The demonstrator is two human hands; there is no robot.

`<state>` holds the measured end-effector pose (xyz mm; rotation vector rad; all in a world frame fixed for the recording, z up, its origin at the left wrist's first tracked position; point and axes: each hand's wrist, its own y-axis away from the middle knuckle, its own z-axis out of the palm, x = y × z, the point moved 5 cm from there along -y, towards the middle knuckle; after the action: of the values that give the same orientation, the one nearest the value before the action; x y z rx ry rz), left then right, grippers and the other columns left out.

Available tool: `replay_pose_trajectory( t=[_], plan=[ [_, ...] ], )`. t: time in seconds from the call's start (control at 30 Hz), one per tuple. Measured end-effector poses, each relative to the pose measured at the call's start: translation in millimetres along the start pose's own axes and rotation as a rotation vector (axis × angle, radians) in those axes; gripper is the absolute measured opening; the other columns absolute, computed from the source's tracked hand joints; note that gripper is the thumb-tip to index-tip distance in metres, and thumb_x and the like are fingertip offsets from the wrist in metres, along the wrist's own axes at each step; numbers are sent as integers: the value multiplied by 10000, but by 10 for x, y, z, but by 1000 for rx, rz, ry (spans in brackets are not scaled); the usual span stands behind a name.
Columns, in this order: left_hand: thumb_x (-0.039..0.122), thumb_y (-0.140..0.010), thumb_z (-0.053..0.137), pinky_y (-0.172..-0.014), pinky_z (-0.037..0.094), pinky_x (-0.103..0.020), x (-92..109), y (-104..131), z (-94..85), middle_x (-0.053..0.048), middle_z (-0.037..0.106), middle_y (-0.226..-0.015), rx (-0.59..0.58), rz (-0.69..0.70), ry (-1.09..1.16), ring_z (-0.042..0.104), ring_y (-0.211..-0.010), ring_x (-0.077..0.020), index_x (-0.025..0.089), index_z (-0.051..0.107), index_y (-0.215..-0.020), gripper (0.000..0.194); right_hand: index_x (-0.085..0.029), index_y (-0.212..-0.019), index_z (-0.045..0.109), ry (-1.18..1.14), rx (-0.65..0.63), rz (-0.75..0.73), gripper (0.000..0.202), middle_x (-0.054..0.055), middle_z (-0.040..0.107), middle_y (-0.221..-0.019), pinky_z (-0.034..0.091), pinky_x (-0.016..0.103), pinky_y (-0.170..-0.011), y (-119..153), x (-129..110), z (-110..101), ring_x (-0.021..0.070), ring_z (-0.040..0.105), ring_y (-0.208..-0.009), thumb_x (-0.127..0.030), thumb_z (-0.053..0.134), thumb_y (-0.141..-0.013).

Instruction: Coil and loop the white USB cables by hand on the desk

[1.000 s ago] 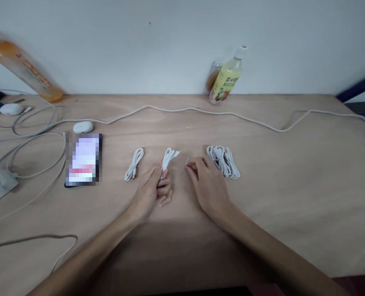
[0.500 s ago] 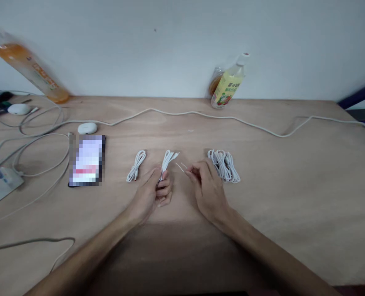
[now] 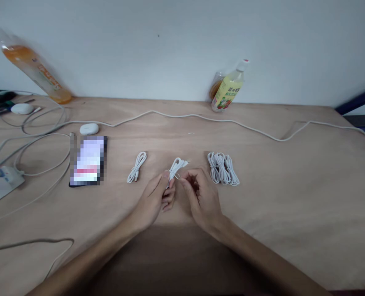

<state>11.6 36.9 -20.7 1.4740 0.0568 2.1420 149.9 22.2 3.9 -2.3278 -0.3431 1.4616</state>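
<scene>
My left hand (image 3: 153,199) is closed on a folded white cable (image 3: 176,165), its looped end sticking out past the thumb. Close beside it, my right hand (image 3: 202,195) pinches a thin white twist tie (image 3: 177,176), whose bent ends reach to the cable bundle. A coiled white cable (image 3: 136,167) lies to the left of my hands. On the right, just beyond my right hand, several coiled white cables (image 3: 222,168) lie side by side. Another small twist tie (image 3: 191,133) rests farther back on the table.
On the left lie a phone (image 3: 89,160), a white earbud case (image 3: 89,129) and tangled cords. A long white cord (image 3: 197,115) crosses the wooden table (image 3: 287,197). An orange drink bottle (image 3: 37,74) and a yellow drink bottle (image 3: 228,88) stand near the wall.
My left hand has moved slightly right with the folded cable. My right hand has moved slightly left, bringing the twist tie from apart to up against the cable.
</scene>
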Motion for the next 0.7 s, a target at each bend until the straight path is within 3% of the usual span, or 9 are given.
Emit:
replay_pose_trajectory(
  t=[0.5, 0.7],
  plan=[
    [805, -943, 641, -487, 274, -237, -49, 68, 44, 95, 324, -644, -16, -11, -95, 286, -549, -98, 236, 461, -793, 615, -258, -975, 650, -15, 96, -5, 148, -34, 687, -856, 535, 250, -638, 47, -47, 18, 137, 651, -717, -132, 633, -1052],
    [798, -942, 654, -487, 226, -239, -24, 73, 54, 100, 305, -657, -24, -1, -102, 219, -564, -92, 222, 495, -820, 610, -255, -1002, 644, 6, 113, -59, 146, -46, 692, -853, 511, 233, -598, 64, -84, 25, 119, 633, -683, -116, 671, -1038]
  ],
)
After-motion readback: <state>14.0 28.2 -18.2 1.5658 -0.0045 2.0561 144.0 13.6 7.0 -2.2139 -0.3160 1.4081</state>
